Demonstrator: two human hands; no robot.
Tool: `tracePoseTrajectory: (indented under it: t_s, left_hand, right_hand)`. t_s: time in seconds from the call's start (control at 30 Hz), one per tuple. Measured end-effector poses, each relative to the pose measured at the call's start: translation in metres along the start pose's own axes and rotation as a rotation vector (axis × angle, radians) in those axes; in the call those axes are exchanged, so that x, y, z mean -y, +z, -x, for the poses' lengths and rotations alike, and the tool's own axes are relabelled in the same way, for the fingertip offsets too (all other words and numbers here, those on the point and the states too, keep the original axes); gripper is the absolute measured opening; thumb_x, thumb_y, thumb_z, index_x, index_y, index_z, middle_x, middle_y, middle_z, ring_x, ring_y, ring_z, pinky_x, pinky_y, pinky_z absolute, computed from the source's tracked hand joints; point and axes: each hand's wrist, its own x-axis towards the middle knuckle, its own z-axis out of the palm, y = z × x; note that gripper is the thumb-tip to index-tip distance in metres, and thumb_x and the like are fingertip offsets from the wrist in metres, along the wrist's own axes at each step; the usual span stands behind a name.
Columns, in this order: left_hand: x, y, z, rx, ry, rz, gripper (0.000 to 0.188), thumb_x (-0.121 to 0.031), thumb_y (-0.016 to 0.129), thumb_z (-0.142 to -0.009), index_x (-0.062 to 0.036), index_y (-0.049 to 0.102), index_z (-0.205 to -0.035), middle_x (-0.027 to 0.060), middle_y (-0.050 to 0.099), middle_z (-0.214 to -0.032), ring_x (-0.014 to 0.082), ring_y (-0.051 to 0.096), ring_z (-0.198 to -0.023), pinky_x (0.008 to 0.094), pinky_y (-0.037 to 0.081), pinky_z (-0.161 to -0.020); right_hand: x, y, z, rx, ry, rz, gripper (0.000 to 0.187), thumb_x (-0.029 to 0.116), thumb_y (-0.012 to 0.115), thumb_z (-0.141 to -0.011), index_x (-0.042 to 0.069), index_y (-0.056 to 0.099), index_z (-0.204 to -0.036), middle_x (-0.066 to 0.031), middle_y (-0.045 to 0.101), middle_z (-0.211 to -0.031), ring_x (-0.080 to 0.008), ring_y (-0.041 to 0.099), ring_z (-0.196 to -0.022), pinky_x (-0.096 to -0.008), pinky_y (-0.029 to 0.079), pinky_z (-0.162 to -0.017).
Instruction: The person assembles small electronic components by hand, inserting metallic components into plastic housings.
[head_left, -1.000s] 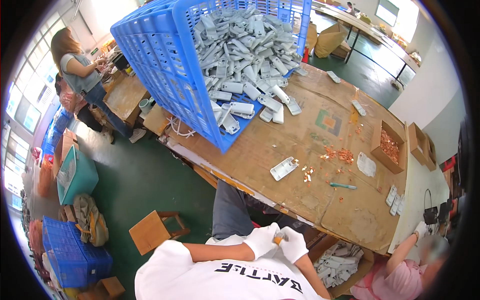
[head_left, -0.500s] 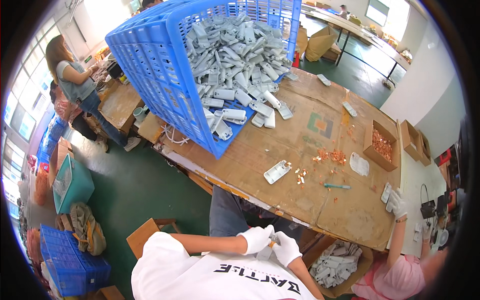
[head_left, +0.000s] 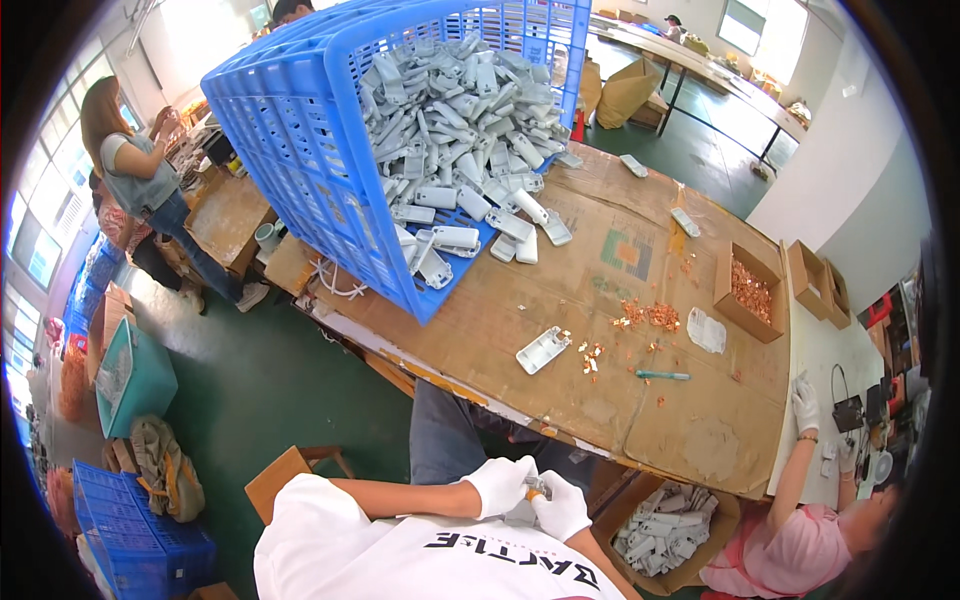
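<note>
Both my hands wear white gloves and meet close to my chest, below the table's near edge. My left hand [head_left: 500,487] is closed on one side of a pale plastic casing [head_left: 522,513], largely hidden by the gloves. My right hand [head_left: 563,508] pinches it from the other side, and a small orange-copper bit [head_left: 538,488] shows between the fingers. On the cardboard-covered table [head_left: 480,350], another white casing [head_left: 544,350] lies with its hollow side up. Beside it are scattered copper pieces [head_left: 590,358] and a larger loose heap of copper pieces [head_left: 650,315].
A tipped blue crate [head_left: 290,140] spills many white casings [head_left: 460,120] onto the table. At right lie a teal pen [head_left: 663,375], a clear plastic piece [head_left: 706,330] and a cardboard box [head_left: 722,285] of copper pieces. An open carton [head_left: 725,530] of casings stands beside a co-worker in pink [head_left: 780,555].
My hands stay together on the casing with slight finger movement. The co-worker's gloved hand at right has drawn away from the casing's place at the table edge. The view has shifted slightly.
</note>
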Motion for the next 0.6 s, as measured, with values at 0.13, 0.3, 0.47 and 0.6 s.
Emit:
tracePoseTrajectory:
  t_s: [0.13,0.3,0.47,0.6]
  left_hand:
    - [-0.004,-0.005,0.001,0.004,0.050,0.049,0.018,-0.013,0.055,-0.089,-0.0047,0.052,-0.105,0.0214,0.067,-0.086,0.0403,0.065,-0.082,0.0469,0.052,-0.073]
    - [-0.001,0.007,0.000,0.024,0.047,0.017,0.017,-0.014,0.057,-0.089,-0.0072,0.052,-0.103,0.0199,0.067,-0.086,0.0400,0.065,-0.083,0.0463,0.052,-0.073]
    - [-0.006,-0.013,-0.024,-0.147,0.043,0.095,0.018,-0.013,0.055,-0.088,-0.0069,0.054,-0.104,0.0233,0.067,-0.086,0.0416,0.065,-0.085,0.0491,0.052,-0.075]
    - [-0.001,-0.034,-0.039,-0.486,0.183,0.239,0.012,-0.005,0.056,-0.085,-0.0042,0.060,-0.097,0.0196,0.067,-0.085,0.0354,0.068,-0.082,0.0407,0.055,-0.071]
  right_hand:
    - [0.008,-0.011,0.007,0.074,0.066,0.042,0.023,0.019,0.064,-0.085,0.004,0.060,-0.101,-0.0211,0.065,-0.079,-0.0368,0.066,-0.075,-0.0391,0.050,-0.066]
    - [0.003,-0.009,0.018,0.135,0.063,0.046,0.032,0.031,0.067,-0.081,0.008,0.058,-0.102,-0.0207,0.066,-0.081,-0.0399,0.066,-0.079,-0.0441,0.052,-0.069]
    - [0.001,-0.001,0.004,-0.220,-0.037,-0.018,0.057,0.015,0.069,-0.080,0.009,0.048,-0.133,-0.0219,0.065,-0.107,-0.0367,0.066,-0.095,-0.0410,0.053,-0.082]
    - [0.013,-0.011,-0.021,-0.492,-0.361,0.153,0.067,0.013,0.070,-0.080,0.005,0.039,-0.139,-0.0209,0.058,-0.120,-0.0379,0.064,-0.086,-0.0407,0.054,-0.076]
